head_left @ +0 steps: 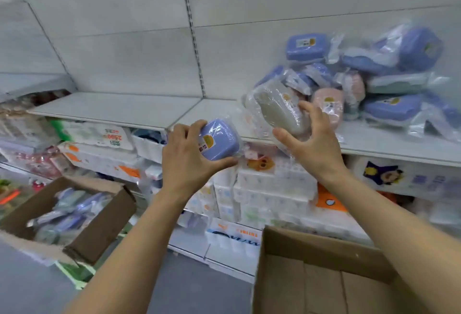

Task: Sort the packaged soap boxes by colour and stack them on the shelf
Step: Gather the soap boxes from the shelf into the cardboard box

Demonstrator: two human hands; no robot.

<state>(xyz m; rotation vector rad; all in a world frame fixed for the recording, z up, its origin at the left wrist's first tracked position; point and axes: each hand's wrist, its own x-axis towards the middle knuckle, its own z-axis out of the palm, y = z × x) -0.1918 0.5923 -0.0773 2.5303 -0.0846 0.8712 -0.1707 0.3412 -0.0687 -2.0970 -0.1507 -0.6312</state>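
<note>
My left hand [185,158] grips a blue soap box [219,139] wrapped in clear plastic, just in front of the white shelf's [119,108] edge. My right hand [308,141] holds a grey-white soap box [279,108] in plastic wrap at the shelf's front, thumb under it and fingers on its right side. Behind it on the shelf lies a loose pile of wrapped boxes: several blue ones [391,108], a pink one [328,104] and a pale green one [399,83].
The left stretch of the shelf is bare white board. An open cardboard carton [74,214] with more wrapped boxes sits at lower left. Another carton [324,276], showing only its bare bottom, stands at lower right. Packs of tissue [272,184] fill the shelves below.
</note>
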